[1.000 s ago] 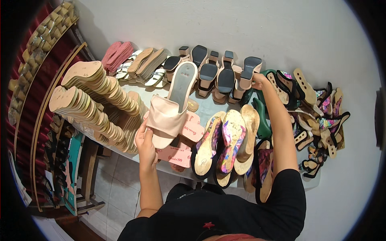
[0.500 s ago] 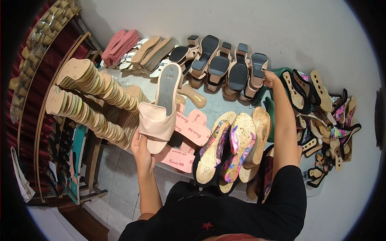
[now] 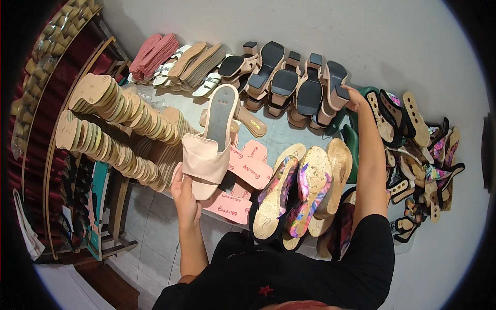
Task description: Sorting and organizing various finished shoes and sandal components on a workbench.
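Observation:
My left hand [image 3: 186, 199] pinches a beige slide sandal [image 3: 206, 163] by its toe end. That sandal tilts upright, grey insole and wide strap facing me, above the table's left part. At the back of the table my right hand [image 3: 355, 99] is closed at the heel of a black-soled beige sandal [image 3: 336, 80]; its fingertips are partly hidden. This one lies sole up at the right end of a row of stacked beige block-heel sandals [image 3: 308, 95]. Below the left-hand sandal lie pink printed insoles [image 3: 250, 168], and a tan insole [image 3: 251, 124] lies behind them.
Long rows of wooden-toned sole pieces [image 3: 116, 147] stand at left. Pink insole stacks [image 3: 155, 54] and tan insole stacks [image 3: 199, 64] lean by the wall. Wedge sandals with colourful straps [image 3: 310, 191] fill the near edge. Mixed sandals [image 3: 413, 134] and green footwear [image 3: 351, 150] crowd the right.
The black-soled sandal at my right hand has turned and tilted, its heel now further right. My right hand has shifted slightly right. The left-hand sandal has moved a little right.

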`<state>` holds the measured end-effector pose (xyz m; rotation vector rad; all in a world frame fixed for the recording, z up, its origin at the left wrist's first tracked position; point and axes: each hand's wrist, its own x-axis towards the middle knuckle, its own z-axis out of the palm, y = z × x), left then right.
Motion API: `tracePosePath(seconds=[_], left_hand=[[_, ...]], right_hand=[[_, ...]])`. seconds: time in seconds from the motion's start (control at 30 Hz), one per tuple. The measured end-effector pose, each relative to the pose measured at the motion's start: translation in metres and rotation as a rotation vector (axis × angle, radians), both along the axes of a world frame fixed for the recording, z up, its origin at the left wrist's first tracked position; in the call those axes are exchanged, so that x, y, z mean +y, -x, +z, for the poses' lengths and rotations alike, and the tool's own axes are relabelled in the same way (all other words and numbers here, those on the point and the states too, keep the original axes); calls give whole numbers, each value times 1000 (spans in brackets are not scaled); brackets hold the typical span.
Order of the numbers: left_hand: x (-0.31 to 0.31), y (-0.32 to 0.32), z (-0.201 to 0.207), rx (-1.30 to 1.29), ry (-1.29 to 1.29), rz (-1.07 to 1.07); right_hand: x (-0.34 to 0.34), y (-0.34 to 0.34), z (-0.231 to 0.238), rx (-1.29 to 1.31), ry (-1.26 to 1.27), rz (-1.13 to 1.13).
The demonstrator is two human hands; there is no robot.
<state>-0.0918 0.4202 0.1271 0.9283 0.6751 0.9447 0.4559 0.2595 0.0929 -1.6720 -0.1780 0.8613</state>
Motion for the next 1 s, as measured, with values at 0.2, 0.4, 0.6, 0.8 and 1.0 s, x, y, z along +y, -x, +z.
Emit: tracePosePath(seconds=[0.2, 0.4, 0.6, 0.8, 1.0], left_hand=[[2, -1, -1, -15, 17, -9], [0, -5, -2, -2, 10, -6], [0, -4, -3, 7, 30, -13], [-3, -6, -5, 25, 49, 28], [-4, -7, -10, 35, 49, 26]], right_hand=[[-11, -6, 14, 87, -118, -3], [6, -5, -12, 0, 24, 79], [16, -22, -33, 32, 159, 12], [31, -15, -10, 141, 294, -157], [73, -18, -3, -605, 726, -52]])
